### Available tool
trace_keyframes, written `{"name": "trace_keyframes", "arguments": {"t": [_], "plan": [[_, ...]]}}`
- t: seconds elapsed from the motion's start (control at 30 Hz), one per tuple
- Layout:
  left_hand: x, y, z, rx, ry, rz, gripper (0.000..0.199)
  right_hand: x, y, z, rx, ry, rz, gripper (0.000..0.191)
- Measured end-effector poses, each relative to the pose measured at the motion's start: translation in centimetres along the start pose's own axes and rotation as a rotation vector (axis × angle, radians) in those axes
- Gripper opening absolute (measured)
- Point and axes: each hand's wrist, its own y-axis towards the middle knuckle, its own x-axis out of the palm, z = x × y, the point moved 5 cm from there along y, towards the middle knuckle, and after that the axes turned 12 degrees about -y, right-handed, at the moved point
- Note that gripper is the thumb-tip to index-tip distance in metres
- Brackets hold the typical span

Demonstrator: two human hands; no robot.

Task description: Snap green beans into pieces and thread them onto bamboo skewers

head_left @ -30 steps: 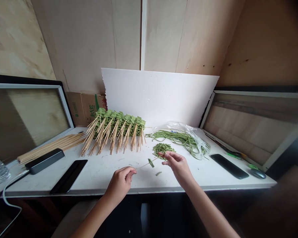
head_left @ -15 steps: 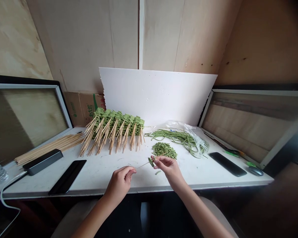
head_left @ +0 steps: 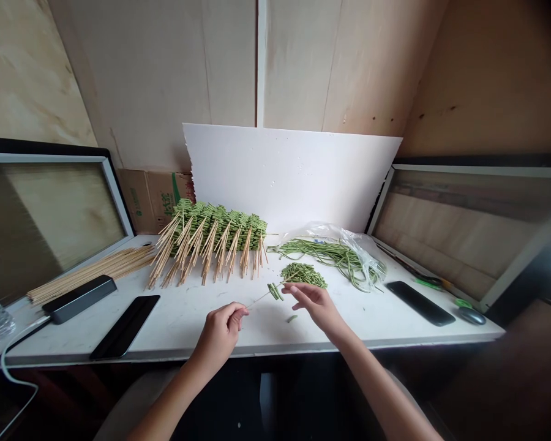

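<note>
My left hand (head_left: 226,324) pinches the lower end of a thin bamboo skewer (head_left: 258,299) above the table. A few short pieces of green bean (head_left: 275,291) are threaded across it near the far end. Close to the skewer's tip is my right hand (head_left: 313,301), its thumb and fingers apart with nothing visible between them. Just beyond lies a heap of cut bean pieces (head_left: 305,274). One loose bean piece (head_left: 292,318) rests on the table below the right hand.
Stacked bean skewers (head_left: 220,229) stand at the back left, beside a bundle of bare skewers (head_left: 96,272). Long beans (head_left: 324,251) lie partly in a clear plastic bag (head_left: 371,269). Dark phones (head_left: 126,327) flank the work area, with a mouse (head_left: 472,316) at the right.
My right fingers have come off the bean pieces and opened, shifting slightly right. The pieces on the skewer now show uncovered. My left hand has moved slightly left.
</note>
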Motion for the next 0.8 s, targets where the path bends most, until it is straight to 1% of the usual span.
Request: {"name": "trace_keyframes", "arguments": {"t": [0.1,0.17,0.27,0.33,0.43,0.53,0.6,0.67,0.73,0.8], "plan": [[-0.1,0.1,-0.8,-0.045,-0.006,0.002,0.036,-1.5,0.1,0.8,-0.111,-0.346,-0.038,0.022],[-0.1,0.1,-1.1,-0.063,-0.015,0.002,0.036,-1.7,0.0,1.6,-0.158,-0.532,-0.086,0.016],[-0.1,0.1,-1.2,-0.070,-0.030,-0.001,0.035,-1.0,-0.2,2.5,-0.186,-0.680,-0.142,0.009],[-0.1,0.1,-1.2,-0.072,-0.034,-0.006,0.034,-0.3,-0.3,2.7,-0.194,-0.750,-0.142,0.004],[-0.1,0.1,-1.2,-0.077,-0.035,-0.012,0.034,0.3,-0.2,2.9,-0.187,-0.838,-0.118,0.008],[-0.1,0.2,-1.2,-0.079,-0.032,-0.011,0.035,-0.1,0.2,2.9,-0.179,-0.767,-0.044,0.012],[-0.1,0.2,-1.2,-0.071,-0.030,-0.008,0.036,-0.8,0.5,2.8,-0.141,-0.635,0.042,0.014],[0.0,0.2,-1.2,-0.063,-0.032,-0.006,0.036,-1.3,0.8,2.7,-0.087,-0.484,0.100,0.022],[0.2,0.2,-1.2,-0.067,-0.042,-0.010,0.036,-1.4,1.0,2.6,-0.035,-0.339,0.098,0.031],[0.3,0.1,-1.2,-0.084,-0.057,-0.016,0.036,-1.3,1.1,2.4,0.014,-0.214,0.096,0.036]]}}
